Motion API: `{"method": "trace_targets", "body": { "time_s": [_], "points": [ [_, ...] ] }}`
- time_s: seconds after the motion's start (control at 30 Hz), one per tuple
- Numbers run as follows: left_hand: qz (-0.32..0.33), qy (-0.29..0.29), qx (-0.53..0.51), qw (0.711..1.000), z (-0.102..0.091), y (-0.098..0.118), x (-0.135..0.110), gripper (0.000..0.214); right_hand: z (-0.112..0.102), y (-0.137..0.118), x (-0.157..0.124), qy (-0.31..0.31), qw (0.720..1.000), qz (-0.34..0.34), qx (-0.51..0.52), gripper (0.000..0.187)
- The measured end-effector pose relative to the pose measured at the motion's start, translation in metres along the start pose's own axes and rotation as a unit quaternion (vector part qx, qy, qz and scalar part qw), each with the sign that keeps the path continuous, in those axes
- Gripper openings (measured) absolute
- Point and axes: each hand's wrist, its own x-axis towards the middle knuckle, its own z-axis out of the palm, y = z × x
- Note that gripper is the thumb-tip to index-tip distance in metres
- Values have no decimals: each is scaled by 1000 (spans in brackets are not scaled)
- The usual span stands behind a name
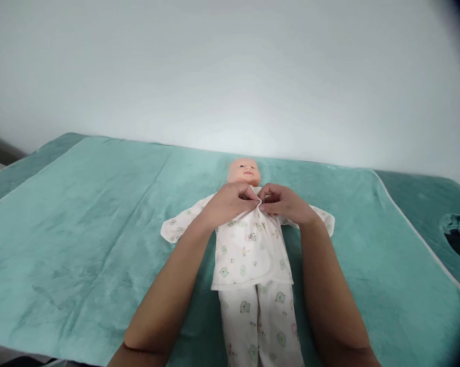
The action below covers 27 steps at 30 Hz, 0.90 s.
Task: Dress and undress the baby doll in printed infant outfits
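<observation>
The doll (244, 171) lies face up on a teal towel (80, 229). Just below its chin, the left hand (230, 204) and right hand (287, 205) meet, each grip pinched on the shirt (245, 252) collar.

Left hand (228, 204) and right hand (285, 205) pinch the shirt (247, 250) at the doll (245, 172)'s chest, doll flat on its back on the towel (80, 229).

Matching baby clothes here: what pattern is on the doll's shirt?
The shirt is white with small green and pink prints; head view shows it best.
</observation>
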Motion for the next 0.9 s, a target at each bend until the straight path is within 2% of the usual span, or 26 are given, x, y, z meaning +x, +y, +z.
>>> {"method": "trace_targets", "body": {
  "time_s": [0.1,0.23,0.5,0.6,0.73,0.8,0.9],
  "points": [
    [14,-16,-1,1000,-2,4,-1,23,3,-2,0,14,1000,4,-20,33],
    [22,-19,-17,999,-3,2,0,14,4,1,1,28,999,-5,-44,31],
    [35,33,-1,999,5,-4,3,7,3,2,0,11,999,-18,-36,26],
    [34,38,-60,997,5,-3,4,9,3,2,1,15,1000,-13,-21,28],
    [30,12,-174,984,1,-7,6,16,2,5,3,12,1000,-20,3,31],
    [32,-3,-189,981,-1,-10,7,19,0,7,4,5,999,-23,22,32],
    [40,-11,-151,988,-3,-12,8,18,-1,8,4,-9,999,-35,38,29]
  ]
}}
